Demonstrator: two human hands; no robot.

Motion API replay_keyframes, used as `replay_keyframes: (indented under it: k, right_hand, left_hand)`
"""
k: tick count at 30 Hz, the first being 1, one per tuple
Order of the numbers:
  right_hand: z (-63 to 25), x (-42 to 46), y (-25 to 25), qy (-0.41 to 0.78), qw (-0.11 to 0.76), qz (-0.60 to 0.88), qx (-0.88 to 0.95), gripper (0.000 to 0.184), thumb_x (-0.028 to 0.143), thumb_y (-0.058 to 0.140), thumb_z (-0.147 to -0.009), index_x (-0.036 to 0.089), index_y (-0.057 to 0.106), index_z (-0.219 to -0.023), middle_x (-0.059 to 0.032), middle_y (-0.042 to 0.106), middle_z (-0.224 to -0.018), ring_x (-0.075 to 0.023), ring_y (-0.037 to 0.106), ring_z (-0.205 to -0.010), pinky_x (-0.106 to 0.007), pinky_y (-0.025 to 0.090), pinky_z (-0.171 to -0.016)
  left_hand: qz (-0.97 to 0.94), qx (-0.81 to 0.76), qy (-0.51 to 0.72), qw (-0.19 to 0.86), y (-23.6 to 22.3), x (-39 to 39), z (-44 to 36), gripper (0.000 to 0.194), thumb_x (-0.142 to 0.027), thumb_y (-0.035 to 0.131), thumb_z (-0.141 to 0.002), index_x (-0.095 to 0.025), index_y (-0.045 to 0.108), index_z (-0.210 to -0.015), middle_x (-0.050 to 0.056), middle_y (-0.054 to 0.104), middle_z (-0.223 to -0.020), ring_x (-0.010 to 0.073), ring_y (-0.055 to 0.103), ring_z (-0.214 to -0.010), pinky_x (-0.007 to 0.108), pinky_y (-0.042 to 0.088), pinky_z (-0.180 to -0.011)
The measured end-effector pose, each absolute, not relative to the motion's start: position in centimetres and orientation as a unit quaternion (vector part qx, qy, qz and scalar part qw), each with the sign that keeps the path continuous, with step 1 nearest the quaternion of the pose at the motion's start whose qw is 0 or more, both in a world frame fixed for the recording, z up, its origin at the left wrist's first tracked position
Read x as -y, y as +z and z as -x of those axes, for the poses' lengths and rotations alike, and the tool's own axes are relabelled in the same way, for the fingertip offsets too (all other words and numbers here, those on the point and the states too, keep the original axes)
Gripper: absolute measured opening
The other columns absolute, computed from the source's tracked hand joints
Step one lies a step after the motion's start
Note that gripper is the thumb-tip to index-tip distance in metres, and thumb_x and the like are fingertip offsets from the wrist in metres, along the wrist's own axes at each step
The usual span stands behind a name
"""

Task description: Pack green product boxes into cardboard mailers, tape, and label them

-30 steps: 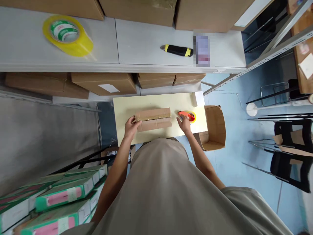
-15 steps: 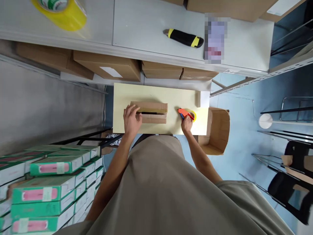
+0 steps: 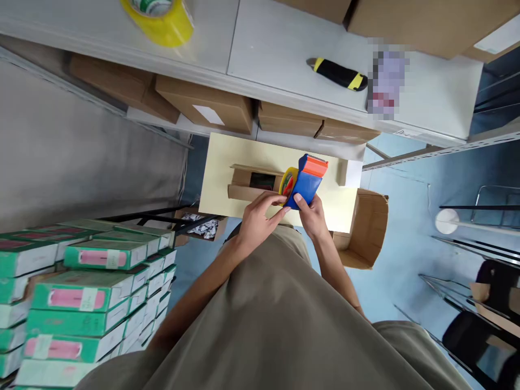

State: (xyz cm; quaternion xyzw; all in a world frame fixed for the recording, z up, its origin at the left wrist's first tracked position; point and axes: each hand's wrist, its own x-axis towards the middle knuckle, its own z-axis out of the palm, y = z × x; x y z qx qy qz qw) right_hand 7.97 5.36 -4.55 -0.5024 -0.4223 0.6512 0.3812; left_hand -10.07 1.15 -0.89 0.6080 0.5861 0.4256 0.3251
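A blue and orange tape dispenser (image 3: 307, 181) with a yellow-rimmed tape roll (image 3: 288, 183) is held up in front of me, its toothed edge towards the far side. My right hand (image 3: 313, 216) is closed round its near end, with the thumb on the blue side. The fingertips and thumb of my left hand (image 3: 260, 219) meet at the roll's near side, closed against the dispenser. Behind it on the pale yellow table (image 3: 217, 189) lies a long cardboard box (image 3: 241, 179), flaps raised and a dark inside showing; the dispenser hides its right end.
A white box (image 3: 350, 172) stands at the table's right end, beside an open carton (image 3: 368, 227) lower down. The shelf (image 3: 268, 49) beyond holds a utility knife (image 3: 340, 74) and a yellow tape roll (image 3: 173, 24). Green and white boxes (image 3: 77, 300) are stacked at left.
My right hand has lifted the tape dispenser from the table and brought it left. My left hand has left the cardboard box for the dispenser. The box's flaps now stand wider apart.
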Motion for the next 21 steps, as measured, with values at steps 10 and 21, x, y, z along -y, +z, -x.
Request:
replay_keyframes:
  k: [10, 21]
  right_hand:
    - [-3.3, -4.9, -0.6, 0.616, 0.319, 0.495, 0.523, 0.071, 0.09, 0.076, -0.094, 0.022, 0.07, -0.114, -0.0087, 0.08, -0.104, -0.0279, 0.076, -0.097, -0.044, 0.068, -0.088]
    - [-0.6, -2.2, 0.2, 0.496, 0.183, 0.473, 0.704, 0.061, 0.078, 0.08, -0.099, 0.024, 0.067, -0.125, -0.0071, 0.074, -0.112, -0.0257, 0.068, -0.093, -0.041, 0.062, -0.084]
  left_hand:
    - [-0.61, -0.555, 0.442, 0.354, 0.3, 0.7, 15.3, 0.012, -0.037, 0.077, -0.11, -0.027, 0.079, -0.116, 0.006, 0.083, -0.111, 0.0218, 0.079, -0.099, 0.036, 0.066, -0.095]
    - [-0.499, -0.525, 0.489, 0.486, 2.2, -0.7, 26.4, 0.049, -0.059, 0.081, -0.101, -0.023, 0.081, -0.134, 0.013, 0.077, -0.134, 0.0271, 0.077, -0.118, 0.039, 0.068, -0.099]
